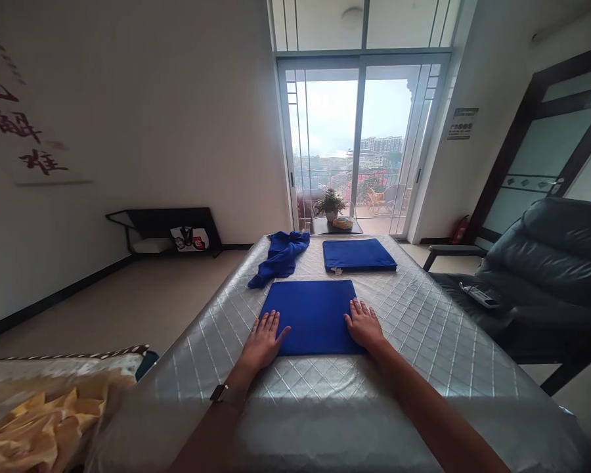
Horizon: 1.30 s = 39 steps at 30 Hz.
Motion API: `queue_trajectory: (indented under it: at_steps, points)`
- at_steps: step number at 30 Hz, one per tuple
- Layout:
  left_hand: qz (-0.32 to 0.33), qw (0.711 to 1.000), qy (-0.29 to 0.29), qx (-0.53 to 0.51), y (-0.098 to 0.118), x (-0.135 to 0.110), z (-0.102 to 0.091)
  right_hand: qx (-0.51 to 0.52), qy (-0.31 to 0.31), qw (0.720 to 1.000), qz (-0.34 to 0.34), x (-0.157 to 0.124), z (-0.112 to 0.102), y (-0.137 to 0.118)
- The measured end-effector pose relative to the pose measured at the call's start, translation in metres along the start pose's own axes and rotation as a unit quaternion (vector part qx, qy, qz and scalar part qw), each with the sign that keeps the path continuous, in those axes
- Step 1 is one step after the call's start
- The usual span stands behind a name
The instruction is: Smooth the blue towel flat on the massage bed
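Observation:
A folded blue cloth (311, 315) lies flat on a bed or mattress with a silvery quilted cover (305, 387). My left hand (266, 338) rests on its left edge, palm down with the fingers stretched out. On the right edge lies my right hand (364, 322), also flat, fingers a little apart. Farther back sits a second blue cloth (359, 254), folded into a neat rectangle with a small white tag at its front edge. Beside it on the left, a crumpled blue cloth (282, 256) lies in a loose heap.
A dark armchair (536, 282) with a device on its seat stands close on the right. Yellow fabric (44, 427) lies at the lower left. Beyond the far edge, a small table (325, 228) holds a potted plant (331, 205). A black bench (177, 226) stands by the left wall.

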<state>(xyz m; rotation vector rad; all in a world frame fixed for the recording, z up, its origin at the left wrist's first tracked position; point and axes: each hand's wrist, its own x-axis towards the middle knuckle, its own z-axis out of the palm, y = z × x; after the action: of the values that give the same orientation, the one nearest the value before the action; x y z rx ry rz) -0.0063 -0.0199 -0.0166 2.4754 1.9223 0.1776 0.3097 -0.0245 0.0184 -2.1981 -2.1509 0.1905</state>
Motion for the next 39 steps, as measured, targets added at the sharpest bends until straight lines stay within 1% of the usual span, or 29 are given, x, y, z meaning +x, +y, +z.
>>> queue_trajectory:
  at_steps: [5,9,11,14,16,18,19,20,24,25,26,27,29,31,33,36,39]
  points:
    - [0.003,1.000,0.007,-0.007,-0.001,0.000,0.002,-0.022,-0.011,0.999,-0.021,-0.039,0.002,0.000]
    - [-0.002,1.000,0.017,-0.015,0.001,0.000,0.002,-0.002,-0.012,1.000,-0.012,-0.068,0.008,0.003]
    - [-0.009,1.000,0.015,-0.016,0.001,0.000,-0.001,0.009,-0.014,1.000,-0.009,-0.076,0.008,0.004]
    - [-0.014,1.000,0.008,-0.004,0.002,-0.001,-0.005,0.012,-0.018,1.000,-0.005,-0.080,0.006,0.004]
    - [-0.013,1.000,0.016,0.007,0.009,-0.003,-0.008,0.015,-0.017,1.000,-0.006,-0.080,0.006,0.003]
    - [-0.001,0.999,0.034,0.004,0.027,-0.006,-0.010,0.020,-0.016,1.000,-0.008,-0.079,0.006,0.003]
    - [0.017,0.999,0.041,-0.003,0.041,-0.007,-0.011,0.022,-0.015,1.000,-0.008,-0.078,0.006,0.003]
    - [0.042,0.998,0.045,-0.014,0.057,-0.009,-0.012,0.021,-0.014,1.000,-0.007,-0.078,0.007,0.003]
    - [0.200,0.977,0.034,-0.061,0.136,-0.010,-0.009,0.007,-0.009,1.000,-0.010,-0.079,0.009,0.005]
    - [0.226,0.971,0.026,-0.074,0.153,-0.009,-0.007,0.000,-0.010,1.000,-0.015,-0.079,0.009,0.006]
    - [0.239,0.967,0.021,-0.085,0.167,-0.007,-0.005,-0.008,-0.011,1.000,-0.021,-0.080,0.008,0.007]
    - [0.243,0.965,0.017,-0.094,0.177,-0.006,-0.003,-0.014,-0.014,0.999,-0.028,-0.080,0.008,0.008]
    - [0.237,0.966,0.016,-0.103,0.186,-0.006,0.001,-0.022,-0.024,0.999,-0.039,-0.081,0.007,0.009]
    - [0.233,0.967,0.013,-0.102,0.181,-0.008,0.004,-0.019,-0.028,0.999,-0.038,-0.082,0.006,0.009]
    - [0.228,0.969,0.003,-0.099,0.166,-0.012,0.003,-0.008,-0.025,0.999,-0.027,-0.082,0.006,0.008]
    - [0.180,0.979,-0.023,-0.087,0.129,-0.021,-0.002,0.007,-0.021,1.000,-0.012,-0.081,0.007,0.007]
    - [0.109,0.991,-0.038,-0.065,0.082,-0.033,-0.006,0.017,-0.024,1.000,-0.010,-0.080,0.008,0.007]
